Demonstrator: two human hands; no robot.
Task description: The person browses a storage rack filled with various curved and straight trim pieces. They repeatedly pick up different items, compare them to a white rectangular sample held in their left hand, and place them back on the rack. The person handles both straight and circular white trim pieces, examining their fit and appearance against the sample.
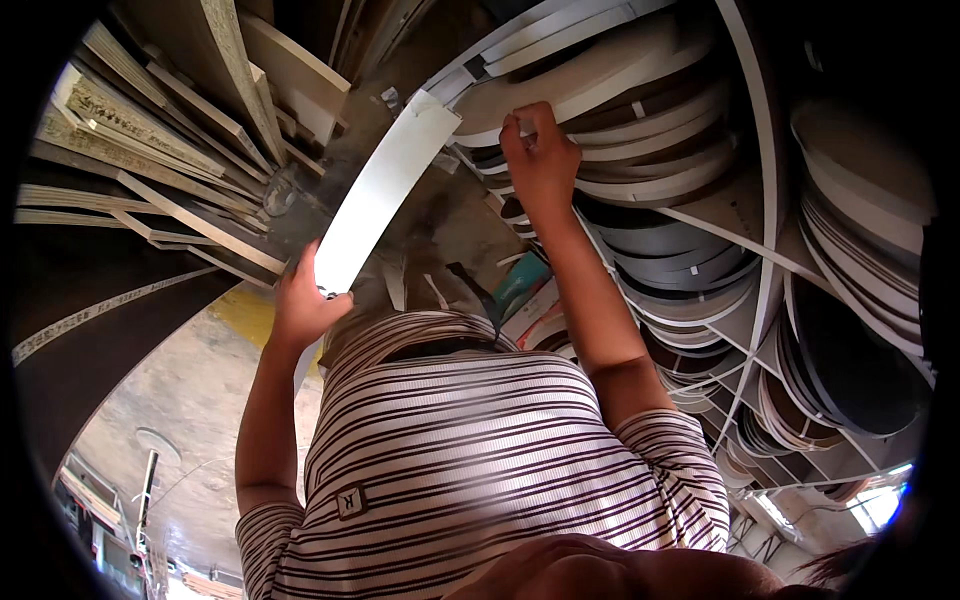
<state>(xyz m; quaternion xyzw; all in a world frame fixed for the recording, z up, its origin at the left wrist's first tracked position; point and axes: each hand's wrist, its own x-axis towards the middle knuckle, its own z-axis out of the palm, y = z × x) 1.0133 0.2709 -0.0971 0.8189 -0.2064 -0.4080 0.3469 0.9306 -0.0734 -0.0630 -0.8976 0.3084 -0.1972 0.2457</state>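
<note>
My left hand [305,305] is closed around the lower end of a wide white strip [385,190], which looks like edge banding. The strip slants up and to the right with a slight bend, and its far end lies just left of the rolls on the rack. Raised beside that end, my right hand [540,160] has its fingers curled in toward the thumb, apart from the strip. Whether anything small sits in that pinch cannot be made out. Behind it, large rolls of banding [650,145] in white, grey and brown stand close together.
A metal rack [768,200] holding several more rolls [860,350] fills the right side. Cut boards [160,140] lean and jut out at the upper left. A dark panel edge [110,305] lies below them. Concrete floor [190,380] shows at the lower left.
</note>
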